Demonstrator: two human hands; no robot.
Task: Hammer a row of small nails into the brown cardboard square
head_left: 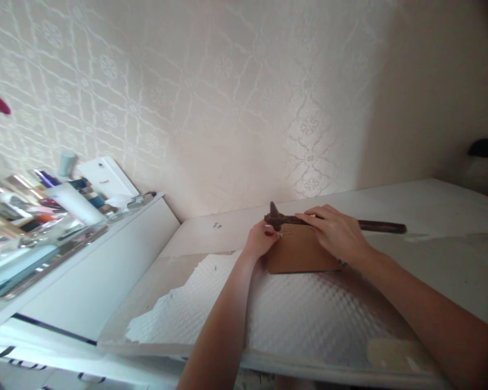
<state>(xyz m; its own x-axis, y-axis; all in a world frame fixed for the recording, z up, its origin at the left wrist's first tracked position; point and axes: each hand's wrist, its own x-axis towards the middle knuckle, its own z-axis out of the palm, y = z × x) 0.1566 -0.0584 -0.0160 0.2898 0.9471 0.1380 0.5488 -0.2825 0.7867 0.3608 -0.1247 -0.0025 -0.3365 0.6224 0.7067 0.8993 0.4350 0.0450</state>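
My right hand (336,230) is wrapped around the dark handle of a hammer (384,226). The hammer's head hangs over the upper left corner of a brown rectangular board (303,257), close to my left fingers. At that corner my left hand (262,240) pinches a small shiny nail (281,235), whose details are too small to make out. Small dots in rows mark the board beside it. A textured white sheet (301,303) lies under the board, and part of the board is hidden by my right hand.
Several small metal bits (217,225) lie on the white table (187,234) near the patterned wall (228,108). On the left, a white cabinet (101,276) carries cluttered tubes and bottles, and a white box (108,179) leans there. A dark object (487,148) juts in at right.
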